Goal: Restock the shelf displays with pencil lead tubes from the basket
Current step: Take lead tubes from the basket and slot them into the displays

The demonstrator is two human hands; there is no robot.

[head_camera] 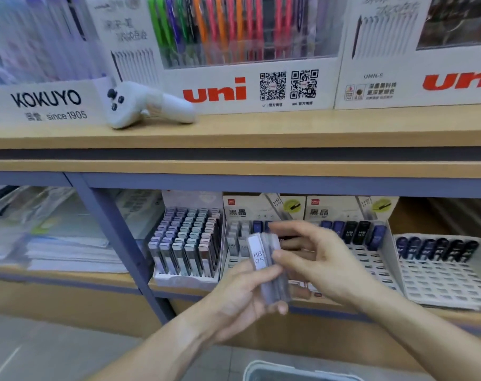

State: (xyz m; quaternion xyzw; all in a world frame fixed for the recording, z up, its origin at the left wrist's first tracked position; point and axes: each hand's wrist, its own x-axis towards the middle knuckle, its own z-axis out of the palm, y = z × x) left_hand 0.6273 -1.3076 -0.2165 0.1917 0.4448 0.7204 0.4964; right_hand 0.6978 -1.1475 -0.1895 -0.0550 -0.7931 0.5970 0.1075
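Picking one tube off the stack
Left hand [233, 295] grips the lead tubes [264, 268]; right hand [316, 259] fingers pinch one — lift it straight, then slot it upright in the display tray [376, 268].

A small bundle of lead tubes [266, 266] marked HB 0.5 is gripped by the left hand [240, 295] and pinched by the right hand [316, 259], before a display tray [235, 264] on the lower shelf [68, 273].
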